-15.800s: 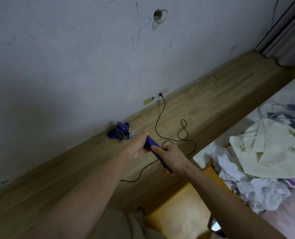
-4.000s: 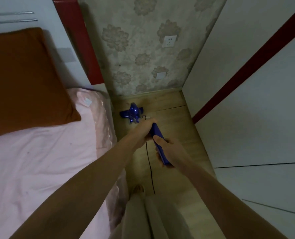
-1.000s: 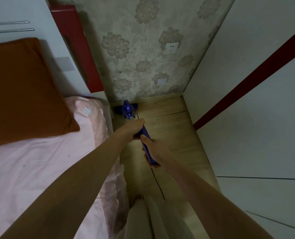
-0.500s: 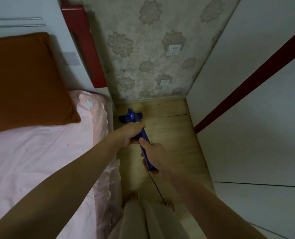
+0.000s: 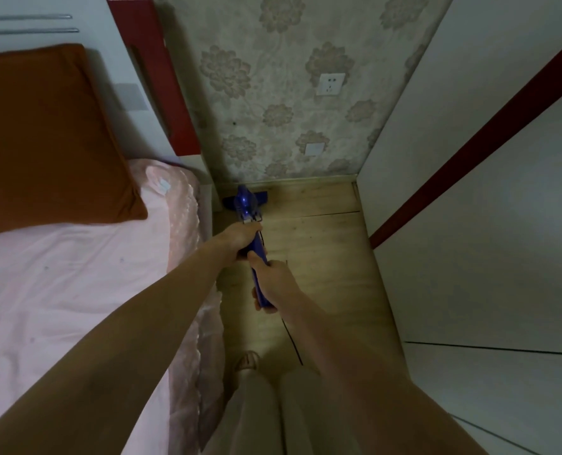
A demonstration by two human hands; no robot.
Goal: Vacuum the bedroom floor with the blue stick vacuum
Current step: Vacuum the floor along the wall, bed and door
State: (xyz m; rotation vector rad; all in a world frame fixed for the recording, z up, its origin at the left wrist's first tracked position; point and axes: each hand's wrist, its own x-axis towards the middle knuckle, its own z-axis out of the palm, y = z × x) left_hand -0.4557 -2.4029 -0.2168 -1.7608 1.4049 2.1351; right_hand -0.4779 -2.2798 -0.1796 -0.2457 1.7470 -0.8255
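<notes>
The blue stick vacuum point(image 5: 247, 205) stands on the narrow strip of wooden floor point(image 5: 319, 244) between the bed and the wardrobe. Its head touches the floor in the far left corner, close to the skirting of the flowered wall. My left hand point(image 5: 240, 234) grips the upper part of the blue handle. My right hand point(image 5: 273, 284) holds the handle's rear end, nearer to me. The vacuum's black cord point(image 5: 292, 343) trails back along the floor towards my legs.
A bed with a pink sheet point(image 5: 76, 290) and an orange pillow point(image 5: 46, 139) fills the left side. A white wardrobe with a red stripe point(image 5: 486, 224) walls the right. The flowered wall point(image 5: 283, 103) carries a socket point(image 5: 330, 84). My feet stand on the floor strip.
The vacuum head has slid forward and left into the corner by the bed and the wall. Both hands moved forward with the handle.
</notes>
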